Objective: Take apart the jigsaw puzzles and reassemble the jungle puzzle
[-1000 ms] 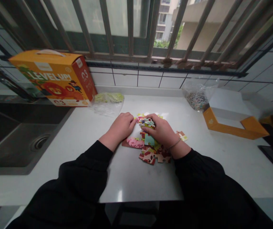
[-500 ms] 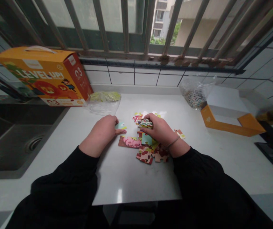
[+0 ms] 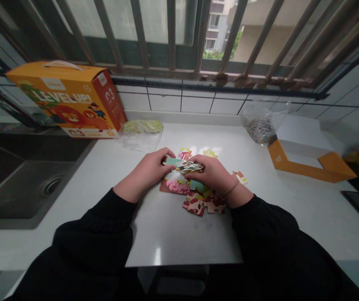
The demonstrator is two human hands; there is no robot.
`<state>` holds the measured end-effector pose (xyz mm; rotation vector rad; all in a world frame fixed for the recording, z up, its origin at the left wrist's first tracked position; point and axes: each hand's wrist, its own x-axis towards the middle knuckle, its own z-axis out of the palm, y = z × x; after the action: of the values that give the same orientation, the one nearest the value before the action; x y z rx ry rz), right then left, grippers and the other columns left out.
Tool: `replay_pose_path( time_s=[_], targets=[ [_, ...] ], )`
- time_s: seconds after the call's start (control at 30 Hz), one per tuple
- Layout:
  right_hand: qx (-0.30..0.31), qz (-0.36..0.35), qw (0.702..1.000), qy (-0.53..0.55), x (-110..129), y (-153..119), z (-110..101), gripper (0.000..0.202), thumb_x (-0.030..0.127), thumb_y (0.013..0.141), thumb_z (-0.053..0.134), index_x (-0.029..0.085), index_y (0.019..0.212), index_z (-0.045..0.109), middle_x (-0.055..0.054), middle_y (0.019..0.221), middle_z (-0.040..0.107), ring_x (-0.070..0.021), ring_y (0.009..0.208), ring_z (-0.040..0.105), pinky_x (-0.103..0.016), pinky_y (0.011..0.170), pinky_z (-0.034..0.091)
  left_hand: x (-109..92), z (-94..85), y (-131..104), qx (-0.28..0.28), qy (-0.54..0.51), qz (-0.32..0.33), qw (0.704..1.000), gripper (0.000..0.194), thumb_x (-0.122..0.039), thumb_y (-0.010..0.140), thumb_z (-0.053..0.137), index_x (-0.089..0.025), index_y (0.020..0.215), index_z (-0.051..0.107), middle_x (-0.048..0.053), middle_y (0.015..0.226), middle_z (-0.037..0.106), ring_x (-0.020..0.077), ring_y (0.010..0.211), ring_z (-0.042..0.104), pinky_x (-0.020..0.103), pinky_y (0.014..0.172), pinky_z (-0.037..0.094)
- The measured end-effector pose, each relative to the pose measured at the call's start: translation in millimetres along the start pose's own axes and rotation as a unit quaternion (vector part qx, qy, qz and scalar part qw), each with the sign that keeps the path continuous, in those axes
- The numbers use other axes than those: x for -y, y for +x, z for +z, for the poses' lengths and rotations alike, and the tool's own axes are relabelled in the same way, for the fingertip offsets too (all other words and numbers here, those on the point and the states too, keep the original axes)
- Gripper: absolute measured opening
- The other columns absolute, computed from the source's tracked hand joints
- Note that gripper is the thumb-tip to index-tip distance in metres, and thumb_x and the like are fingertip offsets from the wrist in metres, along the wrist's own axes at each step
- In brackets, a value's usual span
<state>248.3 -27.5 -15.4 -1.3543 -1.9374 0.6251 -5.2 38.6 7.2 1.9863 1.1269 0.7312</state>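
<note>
Between the thumb and fingers of my left hand (image 3: 154, 166) is a light green puzzle piece (image 3: 172, 161). My right hand (image 3: 212, 171) is closed around a stack of puzzle pieces (image 3: 191, 167), their edges facing left. The green piece meets the left side of that stack. Loose puzzle pieces lie on the counter below and around my hands: a pink-patterned one (image 3: 177, 186), brown-spotted ones (image 3: 194, 204), and a yellow-green one (image 3: 210, 153) behind my right hand. Another piece (image 3: 240, 177) lies beside my right wrist. My right palm hides part of the pile.
An orange puzzle box (image 3: 69, 100) stands at the back left, by the sink (image 3: 35, 217). A plastic bag with green contents (image 3: 143, 127) lies beside it. At the back right are a bag of pieces (image 3: 261, 127) and an open orange-and-white box (image 3: 311, 167). Window bars rise behind.
My left hand has moved right with the green piece, bringing it up against the stack in my right hand. The whole view has shifted slightly.
</note>
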Motion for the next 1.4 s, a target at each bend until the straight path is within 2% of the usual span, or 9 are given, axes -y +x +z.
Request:
replay_pose_path(
  time_s=[0.2, 0.33, 0.47, 0.63, 0.8, 1.0, 1.13, 1.2, 1.4],
  targets=[
    [-0.02, 0.042, 0.997, 0.06, -3, 1, 5, 0.068, 0.024, 0.072, 0.099, 0.027, 0.129, 0.062, -0.006, 0.12, 0.076, -0.0282, 0.111, 0.074, -0.044, 0.097, 0.058, -16, 17.9, -8, 0.077, -0.143, 0.009, 0.987, 0.024, -0.035, 0.099, 0.066, -0.027, 0.116, 0.08, 0.005, 0.1, 0.078, 0.0226, 0.092, 0.072, 0.031, 0.08, 0.058],
    [-0.031, 0.012, 0.999, 0.027, -3, 2, 12, 0.056, 0.023, 0.076, 0.093, 0.025, 0.124, 0.064, -0.01, 0.126, 0.071, -0.0306, 0.117, 0.07, -0.048, 0.102, 0.056, -20, 35.7, -10, 0.123, -0.176, 0.064, 0.974, 0.033, -0.038, 0.094, 0.077, -0.026, 0.125, 0.072, 0.009, 0.128, 0.075, 0.0259, 0.115, 0.072, 0.037, 0.099, 0.058],
    [-0.027, -0.042, 0.999, -0.01, -2, 3, 15, 0.065, 0.016, 0.076, 0.087, 0.024, 0.134, 0.06, -0.013, 0.132, 0.066, -0.032, 0.125, 0.065, -0.051, 0.11, 0.053, -21, 46.3, -10, 0.139, -0.12, 0.089, 0.979, 0.039, -0.031, 0.09, 0.08, -0.025, 0.125, 0.065, 0.009, 0.127, 0.073, 0.025, 0.106, 0.072, 0.038, 0.097, 0.057],
    [-0.014, -0.066, 0.998, -0.012, 0, 2, 12, 0.063, 0.017, 0.084, 0.081, 0.024, 0.141, 0.057, -0.014, 0.135, 0.065, -0.0324, 0.13, 0.062, -0.052, 0.113, 0.052, -21, 47.8, -11, 0.122, -0.096, 0.082, 0.984, 0.028, -0.03, 0.097, 0.068, -0.025, 0.122, 0.058, 0.008, 0.119, 0.07, 0.0234, 0.098, 0.069, 0.037, 0.091, 0.055],
    [-0.007, -0.067, 0.997, -0.033, 2, 4, 13, 0.055, 0.016, 0.09, 0.075, 0.023, 0.143, 0.06, -0.013, 0.133, 0.068, -0.0313, 0.127, 0.063, -0.05, 0.11, 0.053, -17, 58.7, -9, 0.042, -0.096, 0.09, 0.99, 0.028, -0.045, 0.105, 0.059, -0.023, 0.118, 0.049, 0.012, 0.124, 0.065, 0.0254, 0.114, 0.066, 0.041, 0.105, 0.052],
    [-0.077, -0.007, 0.995, -0.063, -8, 5, 4, 0.033, 0.031, 0.095, 0.077, 0.023, 0.126, 0.068, -0.012, 0.121, 0.074, -0.0312, 0.114, 0.07, -0.047, 0.101, 0.056, 2, 63.2, 10, -0.105, 0.055, 0.089, 0.989, 0.035, -0.041, 0.111, 0.045, -0.016, 0.135, 0.053, 0.019, 0.132, 0.063, 0.0314, 0.126, 0.062, 0.05, 0.114, 0.049],
    [-0.199, 0.066, 0.977, -0.044, -17, 7, -8, 0.031, 0.04, 0.094, 0.076, 0.022, 0.118, 0.069, -0.012, 0.115, 0.076, -0.0316, 0.109, 0.071, -0.048, 0.101, 0.056, 8, 59.7, 20, -0.043, 0.223, 0.111, 0.968, 0.042, -0.035, 0.11, 0.05, -0.016, 0.146, 0.061, 0.02, 0.144, 0.063, 0.035, 0.137, 0.057, 0.053, 0.123, 0.042],
    [-0.222, 0.095, 0.97, -0.026, -19, 7, -10, 0.034, 0.044, 0.092, 0.076, 0.022, 0.118, 0.068, -0.012, 0.115, 0.077, -0.0317, 0.108, 0.072, -0.049, 0.101, 0.056, 6, 58.9, 21, -0.003, 0.276, 0.111, 0.955, 0.041, -0.039, 0.107, 0.059, -0.018, 0.142, 0.066, 0.019, 0.143, 0.064, 0.0355, 0.134, 0.059, 0.052, 0.121, 0.044],
    [-0.153, 0.096, 0.983, -0.024, -10, 4, -7, 0.034, 0.045, 0.092, 0.076, 0.022, 0.117, 0.07, -0.012, 0.117, 0.078, -0.031, 0.108, 0.073, -0.048, 0.1, 0.055, 3, 44.1, 18, -0.014, 0.316, 0.041, 0.948, 0.024, -0.037, 0.103, 0.067, -0.016, 0.113, 0.072, 0.016, 0.122, 0.068, 0.0331, 0.118, 0.062, 0.045, 0.107, 0.051]
  ],
)
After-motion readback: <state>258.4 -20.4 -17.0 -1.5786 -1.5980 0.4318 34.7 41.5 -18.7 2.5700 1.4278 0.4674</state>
